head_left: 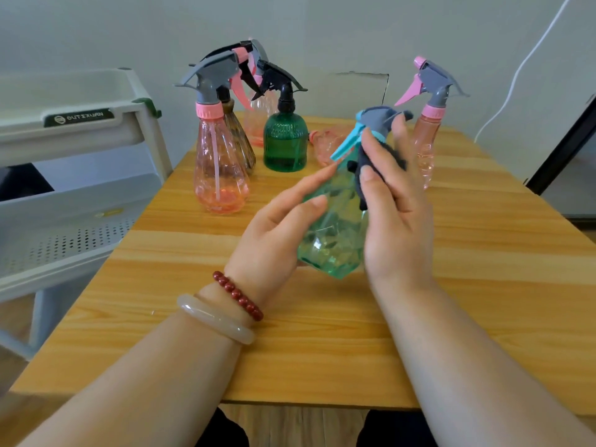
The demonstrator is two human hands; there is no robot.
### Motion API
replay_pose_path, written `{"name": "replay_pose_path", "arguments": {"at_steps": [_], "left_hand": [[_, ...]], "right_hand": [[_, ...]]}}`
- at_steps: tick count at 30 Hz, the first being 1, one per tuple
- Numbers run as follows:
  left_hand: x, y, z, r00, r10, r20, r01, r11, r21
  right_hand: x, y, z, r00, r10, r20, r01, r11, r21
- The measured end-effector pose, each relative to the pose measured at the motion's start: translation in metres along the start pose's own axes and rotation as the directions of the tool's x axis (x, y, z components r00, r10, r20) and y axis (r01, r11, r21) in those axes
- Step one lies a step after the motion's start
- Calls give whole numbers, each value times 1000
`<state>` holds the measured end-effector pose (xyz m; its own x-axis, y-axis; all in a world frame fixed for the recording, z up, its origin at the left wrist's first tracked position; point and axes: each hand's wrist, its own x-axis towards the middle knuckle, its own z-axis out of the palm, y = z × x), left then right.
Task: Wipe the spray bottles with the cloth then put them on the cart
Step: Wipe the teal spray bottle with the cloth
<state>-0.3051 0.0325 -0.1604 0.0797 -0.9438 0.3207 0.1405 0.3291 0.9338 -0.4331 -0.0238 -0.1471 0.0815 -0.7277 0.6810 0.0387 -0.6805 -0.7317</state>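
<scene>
Right hand [396, 227]: thumb and fingers [399, 132] closed around the dark cloth [385, 154], pressing it onto the neck of the teal bottle [332, 240]. Left hand [271, 243]: fingers [309, 183] near-straight, laid along the teal bottle's side, palm at its base, thumb hidden. Red bead bracelet [238, 295] and pale bangle [216, 317] on that wrist.

Teal bottle is held tilted over the counter [322, 333], spray head pointing away from the person. Beyond it to the left, standing close together: pink bottle with grey head [219, 169], brown bottle [240, 140], dark green bottle [285, 143]. Just behind it, a small pink bottle [324, 143] lies on its side. To its right, a tall pink bottle [425, 150] stands upright. Cart [74, 130] is well left of it, beside the counter.
</scene>
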Motion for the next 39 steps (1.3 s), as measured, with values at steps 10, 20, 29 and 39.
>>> {"name": "replay_pose_path", "arguments": {"at_steps": [10,20,29,39], "left_hand": [[2,-2,1,1000,-18,9,18,1000,15],[-1,5,-6,987,54,-153,-56,998,-14],[-4,12,-4,987,-83,-138,40,956,-289],[-2,2,-2,990,48,136,-41,998,-49]], "right_hand": [[5,5,-6,992,-119,-45,110,979,-171],[-15,-8,12,918,-206,339,232,972,-35],[-15,-8,10,950,-26,312,33,999,-19],[-6,-5,7,999,-3,-52,2,1000,-21]]}}
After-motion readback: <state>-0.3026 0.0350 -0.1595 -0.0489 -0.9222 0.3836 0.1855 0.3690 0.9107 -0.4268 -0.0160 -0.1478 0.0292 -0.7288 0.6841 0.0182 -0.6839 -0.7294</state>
